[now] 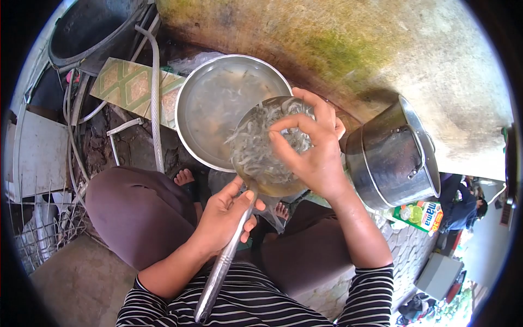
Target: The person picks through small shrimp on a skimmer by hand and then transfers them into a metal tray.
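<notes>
A wide metal ladle [280,189] with a long silvery handle is held level by my left hand [230,213], whose fingers wrap the handle near the bowl. Many small, pale, translucent creatures [260,147], like tiny shrimp or fish, lie in it with some liquid. Over the bowl's right side is my right hand [313,141], thumb and index fingertips pressed together. Anything in that pinch is too small to make out. The ladle overlaps the near right edge of a round metal basin [181,128] of cloudy water with more of the pale creatures.
A tall metal pot [381,155] stands right of the basin beside a mossy wall [348,49]. A green and yellow packet [418,216] lies nearby. To the left are a hose [156,103], a patterned tile [128,87], a black tub [90,38] and a wire rack [46,229].
</notes>
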Demonstrator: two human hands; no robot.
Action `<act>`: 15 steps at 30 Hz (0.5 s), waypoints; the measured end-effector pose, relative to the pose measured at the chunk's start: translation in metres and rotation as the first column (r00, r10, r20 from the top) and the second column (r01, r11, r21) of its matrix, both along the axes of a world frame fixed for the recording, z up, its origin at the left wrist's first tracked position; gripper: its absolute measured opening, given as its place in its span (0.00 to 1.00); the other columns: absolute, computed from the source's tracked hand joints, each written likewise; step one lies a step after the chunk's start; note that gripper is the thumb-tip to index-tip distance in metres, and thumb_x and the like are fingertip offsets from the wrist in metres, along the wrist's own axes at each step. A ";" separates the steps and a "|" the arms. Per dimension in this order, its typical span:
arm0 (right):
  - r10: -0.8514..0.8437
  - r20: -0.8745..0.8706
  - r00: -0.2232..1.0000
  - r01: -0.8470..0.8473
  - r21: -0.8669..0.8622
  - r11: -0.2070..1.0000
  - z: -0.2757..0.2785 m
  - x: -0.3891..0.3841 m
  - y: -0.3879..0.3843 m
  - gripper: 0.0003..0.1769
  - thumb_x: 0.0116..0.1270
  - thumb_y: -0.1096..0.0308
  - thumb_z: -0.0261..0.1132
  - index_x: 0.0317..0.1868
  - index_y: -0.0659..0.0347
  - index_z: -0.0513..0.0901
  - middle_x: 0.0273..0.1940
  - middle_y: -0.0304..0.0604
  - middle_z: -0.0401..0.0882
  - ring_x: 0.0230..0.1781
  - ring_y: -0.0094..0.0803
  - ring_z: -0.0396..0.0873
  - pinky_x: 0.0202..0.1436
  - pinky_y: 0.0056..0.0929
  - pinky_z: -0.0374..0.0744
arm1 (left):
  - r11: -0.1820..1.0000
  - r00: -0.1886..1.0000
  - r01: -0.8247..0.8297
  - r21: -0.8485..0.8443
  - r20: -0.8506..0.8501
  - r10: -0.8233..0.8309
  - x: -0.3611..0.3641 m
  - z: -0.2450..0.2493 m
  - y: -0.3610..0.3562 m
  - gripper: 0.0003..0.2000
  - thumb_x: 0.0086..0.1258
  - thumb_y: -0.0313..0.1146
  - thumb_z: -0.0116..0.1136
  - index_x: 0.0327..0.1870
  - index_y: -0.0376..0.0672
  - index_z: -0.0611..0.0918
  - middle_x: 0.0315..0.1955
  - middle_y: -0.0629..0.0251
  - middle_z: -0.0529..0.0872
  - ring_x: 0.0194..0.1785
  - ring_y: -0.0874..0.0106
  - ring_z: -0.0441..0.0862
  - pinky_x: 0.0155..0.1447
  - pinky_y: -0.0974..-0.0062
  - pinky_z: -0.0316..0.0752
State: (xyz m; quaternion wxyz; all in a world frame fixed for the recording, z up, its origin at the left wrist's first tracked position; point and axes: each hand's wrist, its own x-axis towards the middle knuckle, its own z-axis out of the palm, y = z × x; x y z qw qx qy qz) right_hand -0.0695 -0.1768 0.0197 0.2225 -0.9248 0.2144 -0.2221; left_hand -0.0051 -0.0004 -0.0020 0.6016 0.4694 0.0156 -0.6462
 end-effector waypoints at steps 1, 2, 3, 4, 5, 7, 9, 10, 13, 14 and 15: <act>-0.006 0.002 1.000 0.006 0.036 0.999 0.001 -0.001 -0.001 0.07 0.47 0.66 0.68 0.29 0.47 0.82 0.56 0.45 0.67 0.57 0.41 0.62 0.55 0.43 0.53 | 1.000 1.000 -0.001 0.004 0.004 0.001 0.000 0.000 0.000 0.21 0.71 0.33 0.44 0.64 0.43 0.60 0.31 0.62 0.76 0.17 0.81 0.68 0.15 0.86 0.67; -0.012 0.004 1.000 0.012 0.073 0.997 0.002 -0.002 -0.002 0.07 0.48 0.65 0.69 0.30 0.47 0.82 0.55 0.45 0.68 0.57 0.41 0.63 0.56 0.43 0.54 | 1.000 1.000 -0.003 0.008 0.009 0.002 0.000 0.000 0.000 0.21 0.71 0.33 0.44 0.64 0.43 0.60 0.31 0.62 0.76 0.17 0.81 0.68 0.15 0.86 0.67; -0.014 0.005 1.000 0.014 0.073 0.997 0.001 -0.002 -0.004 0.07 0.48 0.65 0.69 0.30 0.47 0.82 0.55 0.45 0.68 0.57 0.41 0.63 0.56 0.43 0.54 | 1.000 1.000 -0.001 0.008 0.009 0.001 0.000 0.001 -0.001 0.21 0.71 0.33 0.44 0.64 0.43 0.60 0.31 0.62 0.76 0.17 0.81 0.68 0.15 0.86 0.67; -0.009 0.049 0.999 -0.002 0.222 0.975 -0.001 -0.003 -0.007 0.06 0.49 0.65 0.68 0.30 0.49 0.82 0.54 0.46 0.69 0.56 0.40 0.65 0.58 0.41 0.56 | 1.000 1.000 -0.002 0.014 0.007 0.002 0.000 0.001 -0.001 0.20 0.71 0.33 0.44 0.63 0.43 0.61 0.31 0.62 0.76 0.17 0.81 0.68 0.15 0.86 0.67; -0.011 0.095 0.995 -0.024 0.365 0.931 -0.003 -0.004 -0.010 0.06 0.51 0.65 0.68 0.31 0.51 0.82 0.53 0.47 0.70 0.55 0.39 0.66 0.59 0.40 0.57 | 1.000 1.000 -0.004 0.019 0.005 0.004 0.000 0.001 -0.001 0.20 0.71 0.33 0.44 0.63 0.44 0.61 0.30 0.63 0.76 0.17 0.82 0.68 0.15 0.87 0.66; -0.029 0.118 0.993 -0.044 0.565 0.824 0.000 -0.005 -0.016 0.06 0.52 0.66 0.68 0.32 0.53 0.82 0.52 0.47 0.70 0.54 0.37 0.67 0.59 0.36 0.59 | 1.000 1.000 -0.006 0.026 0.006 0.006 0.001 0.001 -0.002 0.20 0.71 0.33 0.44 0.63 0.44 0.61 0.30 0.63 0.76 0.17 0.82 0.68 0.15 0.87 0.66; -0.054 0.141 0.988 -0.068 0.732 0.678 0.004 -0.007 -0.018 0.06 0.54 0.66 0.67 0.33 0.55 0.82 0.52 0.47 0.71 0.53 0.34 0.69 0.60 0.33 0.62 | 1.000 1.000 -0.005 0.028 0.010 0.005 0.002 0.000 -0.003 0.20 0.71 0.32 0.44 0.63 0.44 0.62 0.30 0.63 0.76 0.17 0.82 0.68 0.15 0.87 0.66; -0.067 0.165 0.984 -0.091 0.791 0.606 0.006 -0.008 -0.018 0.06 0.56 0.68 0.66 0.34 0.58 0.81 0.52 0.46 0.71 0.52 0.31 0.69 0.58 0.29 0.64 | 1.000 1.000 -0.005 0.030 0.013 0.005 0.002 0.000 -0.003 0.20 0.71 0.33 0.44 0.63 0.44 0.62 0.30 0.63 0.76 0.17 0.82 0.68 0.14 0.87 0.66; -0.084 0.222 0.971 -0.156 0.864 0.478 0.011 -0.010 -0.018 0.06 0.59 0.70 0.65 0.36 0.61 0.80 0.51 0.45 0.72 0.50 0.25 0.69 0.54 0.24 0.67 | 1.000 1.000 -0.008 0.023 0.018 0.008 0.002 0.000 -0.003 0.19 0.71 0.33 0.45 0.62 0.45 0.63 0.30 0.63 0.76 0.17 0.82 0.69 0.14 0.87 0.66; -0.085 0.251 0.964 -0.193 0.884 0.425 0.012 -0.011 -0.018 0.06 0.60 0.71 0.64 0.37 0.62 0.79 0.51 0.43 0.73 0.49 0.22 0.70 0.52 0.23 0.68 | 1.000 1.000 -0.013 0.016 0.015 0.013 0.001 0.000 -0.003 0.19 0.71 0.33 0.45 0.62 0.45 0.63 0.30 0.63 0.76 0.17 0.82 0.69 0.14 0.87 0.66; -0.086 0.253 0.964 -0.194 0.883 0.427 0.014 -0.012 -0.018 0.06 0.60 0.71 0.64 0.37 0.62 0.79 0.51 0.43 0.73 0.49 0.22 0.70 0.52 0.23 0.68 | 1.000 1.000 -0.011 0.014 0.017 0.011 0.001 0.000 -0.003 0.19 0.71 0.33 0.45 0.62 0.45 0.63 0.30 0.63 0.76 0.17 0.82 0.69 0.14 0.87 0.66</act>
